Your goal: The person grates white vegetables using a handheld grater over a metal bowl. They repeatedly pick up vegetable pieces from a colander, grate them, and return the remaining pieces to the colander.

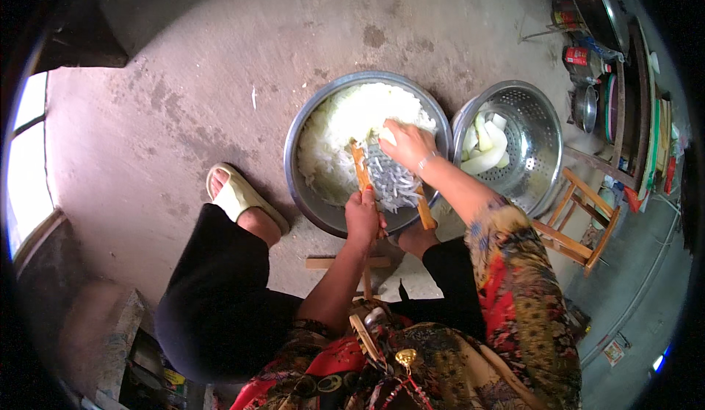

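A large metal basin [290,162] stands on the floor before me, heaped with pale shredded vegetable [352,109]. Slanting into it is a wood-framed grater [361,168], its metal plate partly covered by loose shreds [394,187]. My left hand [362,216] grips the near end of the grater's left rail. Over the far part of the plate, my right hand [412,144] holds a pale vegetable piece [387,136], largely hidden by the fingers. Right beside the basin, a perforated metal colander [530,140] contains several pale green peeled vegetable pieces [489,151].
A small wooden stool frame [567,239] sits right of the colander. Farther right, a rack [619,118] carries pans and containers. My slippered left foot [242,195] is left of the basin. A wooden crosspiece [325,263] lies low between my legs. The concrete floor [220,96] has damp stains.
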The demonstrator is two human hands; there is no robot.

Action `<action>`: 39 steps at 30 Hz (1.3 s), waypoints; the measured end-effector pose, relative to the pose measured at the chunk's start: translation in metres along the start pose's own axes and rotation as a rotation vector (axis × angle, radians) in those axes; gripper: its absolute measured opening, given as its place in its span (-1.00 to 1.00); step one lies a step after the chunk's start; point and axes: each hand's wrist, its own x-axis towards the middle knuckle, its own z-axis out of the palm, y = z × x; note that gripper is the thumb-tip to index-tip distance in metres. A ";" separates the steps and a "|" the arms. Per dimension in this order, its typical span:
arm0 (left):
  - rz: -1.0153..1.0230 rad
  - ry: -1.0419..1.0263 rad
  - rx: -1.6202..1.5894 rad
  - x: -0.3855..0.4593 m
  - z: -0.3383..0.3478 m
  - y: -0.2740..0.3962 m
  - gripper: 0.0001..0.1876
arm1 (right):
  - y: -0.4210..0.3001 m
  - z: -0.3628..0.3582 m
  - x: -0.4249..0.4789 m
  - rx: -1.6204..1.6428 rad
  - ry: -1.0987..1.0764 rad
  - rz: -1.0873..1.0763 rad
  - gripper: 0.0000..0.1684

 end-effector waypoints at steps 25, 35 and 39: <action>0.018 0.026 -0.026 -0.001 -0.010 0.005 -0.71 | -0.011 -0.009 -0.040 -0.135 -0.184 -0.019 -0.47; -0.018 0.045 -0.047 -0.003 -0.023 0.020 -0.70 | -0.032 -0.042 -0.095 0.076 -0.053 -0.366 -0.56; 0.006 -0.005 -0.009 0.002 -0.011 0.005 -0.69 | -0.018 0.003 -0.022 0.124 -0.010 -0.123 -0.64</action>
